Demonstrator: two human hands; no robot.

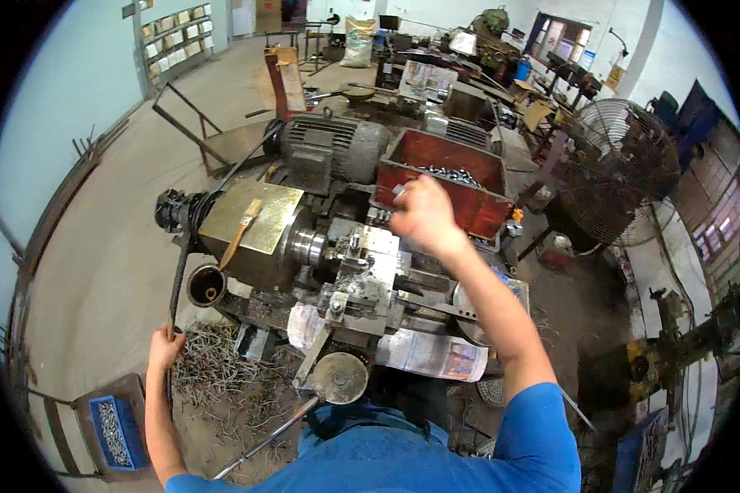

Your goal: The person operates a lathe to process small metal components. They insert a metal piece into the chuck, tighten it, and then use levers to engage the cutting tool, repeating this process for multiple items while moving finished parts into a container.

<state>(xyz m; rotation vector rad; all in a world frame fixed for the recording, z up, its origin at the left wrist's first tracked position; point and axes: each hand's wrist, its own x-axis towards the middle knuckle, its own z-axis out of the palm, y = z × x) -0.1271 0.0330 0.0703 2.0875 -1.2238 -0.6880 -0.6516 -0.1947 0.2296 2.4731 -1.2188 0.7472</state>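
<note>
At the left, my left hand [166,347] is closed around a long dark bar [178,283] that runs up beside the lathe. My right hand [423,212] is over the far side of the lathe, just in front of a red metal box [481,207] of small shiny metal parts [454,175]. Its fingers are pinched on a small shiny metal piece [399,190]; the piece's shape is mostly hidden. Below that hand lie the lathe's tool slide [370,275] and bright spindle chuck [308,246]. A wooden-handled brush [240,234] rests on the brass-coloured headstock cover [263,205].
A large motor [333,148] stands behind the lathe, and a caged fan [621,168] at the right. Long metal shavings [214,361] cover the floor at left. A blue crate [117,431] of small parts sits lower left. A round-plated lever [341,378] is close to my body.
</note>
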